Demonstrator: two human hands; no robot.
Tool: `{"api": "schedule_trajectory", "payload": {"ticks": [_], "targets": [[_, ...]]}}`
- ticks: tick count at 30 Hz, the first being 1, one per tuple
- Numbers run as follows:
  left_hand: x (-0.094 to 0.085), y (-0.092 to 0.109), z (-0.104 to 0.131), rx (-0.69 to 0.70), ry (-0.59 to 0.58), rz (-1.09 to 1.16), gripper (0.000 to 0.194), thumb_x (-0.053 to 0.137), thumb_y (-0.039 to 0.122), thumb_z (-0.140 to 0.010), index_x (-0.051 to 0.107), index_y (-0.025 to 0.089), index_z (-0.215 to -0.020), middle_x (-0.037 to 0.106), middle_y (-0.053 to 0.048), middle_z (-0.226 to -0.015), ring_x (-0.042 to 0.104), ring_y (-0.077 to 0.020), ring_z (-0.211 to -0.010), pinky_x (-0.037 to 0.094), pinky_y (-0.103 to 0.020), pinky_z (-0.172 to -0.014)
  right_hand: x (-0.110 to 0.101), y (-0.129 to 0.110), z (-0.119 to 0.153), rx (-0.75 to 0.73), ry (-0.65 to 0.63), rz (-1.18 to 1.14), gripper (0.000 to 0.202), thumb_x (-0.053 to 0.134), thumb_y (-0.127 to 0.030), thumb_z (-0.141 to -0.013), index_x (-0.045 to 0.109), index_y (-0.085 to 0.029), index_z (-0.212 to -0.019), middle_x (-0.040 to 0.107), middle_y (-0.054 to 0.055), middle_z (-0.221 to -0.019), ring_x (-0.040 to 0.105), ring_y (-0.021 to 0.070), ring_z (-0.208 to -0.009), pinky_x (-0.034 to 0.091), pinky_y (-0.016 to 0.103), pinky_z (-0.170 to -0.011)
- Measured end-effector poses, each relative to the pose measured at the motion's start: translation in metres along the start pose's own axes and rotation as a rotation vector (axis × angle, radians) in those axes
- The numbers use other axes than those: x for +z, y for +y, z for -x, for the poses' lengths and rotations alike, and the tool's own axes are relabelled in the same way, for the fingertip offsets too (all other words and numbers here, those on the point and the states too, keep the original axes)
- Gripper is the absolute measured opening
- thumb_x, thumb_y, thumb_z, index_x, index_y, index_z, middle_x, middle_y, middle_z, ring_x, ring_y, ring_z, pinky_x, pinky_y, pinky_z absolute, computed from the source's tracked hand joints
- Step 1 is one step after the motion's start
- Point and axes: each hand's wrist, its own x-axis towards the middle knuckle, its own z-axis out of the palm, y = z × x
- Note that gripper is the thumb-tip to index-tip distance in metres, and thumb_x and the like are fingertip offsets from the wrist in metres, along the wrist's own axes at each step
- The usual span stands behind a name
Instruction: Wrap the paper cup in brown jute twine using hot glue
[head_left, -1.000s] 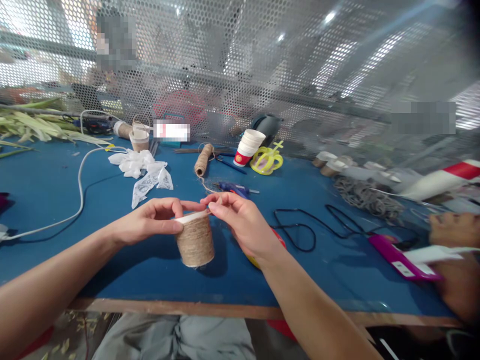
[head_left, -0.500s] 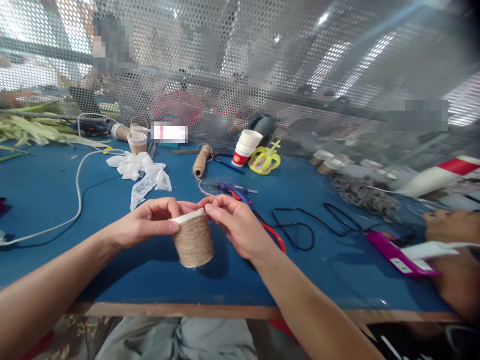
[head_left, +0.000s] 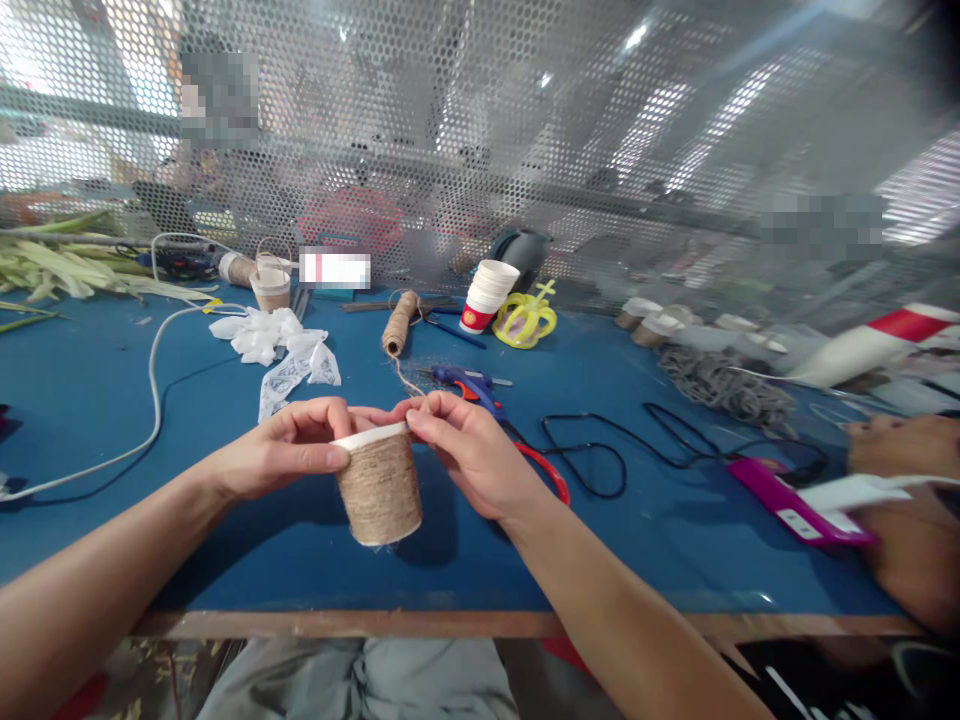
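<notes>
taking the cup as the middle of the clock, with twelve pointing away from the person, the table's brown edge (head_left: 450, 625) is running along six o'clock. the twine-wrapped cup (head_left: 379, 490) is tilting slightly in the hands, mouth upward, with brown turns covering its wall up to a white band at the rim. at ten o'clock the left hand (head_left: 289, 445) is gripping that rim, thumb pressing the near side and fingers curling behind. at two o'clock the right hand (head_left: 469, 445) is pinching the twine (head_left: 405, 378) close to the rim, thumb and forefinger together; the fingertips are hiding just where it is meeting the cup, so i cannot tell whether it is sticking there.

the step in hand appears to be laying twine on at the upper edge. the next move seems to be calling for steady tension from the right fingers and a firm left grip, so that the turns are lying snug without denting the rim.

beyond the right hand, towards one o'clock, a blue glue gun (head_left: 472, 388) is lying on the table. farther off, near twelve, the twine spool (head_left: 401, 322) is feeding the strand. at one o'clock, farther still, stacked paper cups (head_left: 489, 297) are standing beside a yellow crown-shaped thing (head_left: 529, 320).
</notes>
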Motion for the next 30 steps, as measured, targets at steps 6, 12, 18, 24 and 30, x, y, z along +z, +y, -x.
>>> {"api": "schedule_trajectory", "payload": {"ticks": [6, 12, 18, 24, 30], "targets": [[-0.001, 0.000, 0.001, 0.013, -0.032, 0.088, 0.006, 0.065, 0.019, -0.072, 0.060, 0.016, -0.071, 0.066, -0.006, -0.103, 0.053, -0.0238, -0.109, 0.038, -0.034, -0.087, -0.001, -0.002, 0.001, -0.013, -0.046, 0.012, 0.021, 0.069, -0.026, -0.067, 0.052, -0.017, -0.060, 0.062, -0.001, -0.079, 0.045, 0.0072, -0.063, 0.033, 0.024, -0.062], [-0.001, 0.000, 0.000, 0.004, -0.076, 0.126, 0.005, 0.065, 0.019, -0.072, 0.060, 0.016, -0.072, 0.065, -0.006, -0.099, 0.054, -0.0211, -0.103, 0.040, -0.032, -0.083, 0.000, -0.001, 0.003, 0.010, -0.137, -0.039, 0.029, 0.071, -0.032, -0.067, 0.048, -0.016, -0.059, 0.059, -0.001, -0.077, 0.045, 0.0077, -0.062, 0.031, 0.024, -0.057], [-0.001, 0.000, 0.000, 0.033, -0.109, 0.140, 0.004, 0.065, 0.018, -0.071, 0.061, 0.016, -0.072, 0.066, -0.004, -0.087, 0.053, -0.0224, -0.103, 0.040, -0.035, -0.086, 0.001, 0.001, 0.004, 0.050, -0.161, -0.107, 0.032, 0.074, -0.032, -0.063, 0.047, -0.016, -0.059, 0.056, -0.004, -0.072, 0.044, 0.0060, -0.055, 0.031, 0.023, -0.053], [-0.009, 0.001, -0.001, 0.002, -0.051, 0.024, 0.010, 0.066, 0.023, -0.071, 0.061, 0.015, -0.074, 0.064, -0.008, -0.105, 0.053, -0.0247, -0.106, 0.038, -0.040, -0.091, -0.002, 0.000, 0.001, -0.016, -0.153, -0.049, 0.028, 0.073, -0.027, -0.066, 0.047, -0.017, -0.060, 0.056, -0.004, -0.071, 0.046, 0.0062, -0.056, 0.034, 0.023, -0.053], [-0.014, 0.001, -0.004, 0.002, 0.010, -0.220, 0.021, 0.070, 0.025, -0.068, 0.058, 0.016, -0.084, 0.059, -0.009, -0.109, 0.047, -0.0261, -0.113, 0.036, -0.041, -0.095, -0.010, -0.007, -0.002, -0.167, -0.127, 0.272, 0.026, 0.068, -0.029, -0.071, 0.046, -0.018, -0.061, 0.056, -0.002, -0.072, 0.046, 0.0084, -0.060, 0.037, 0.025, -0.056]]}}
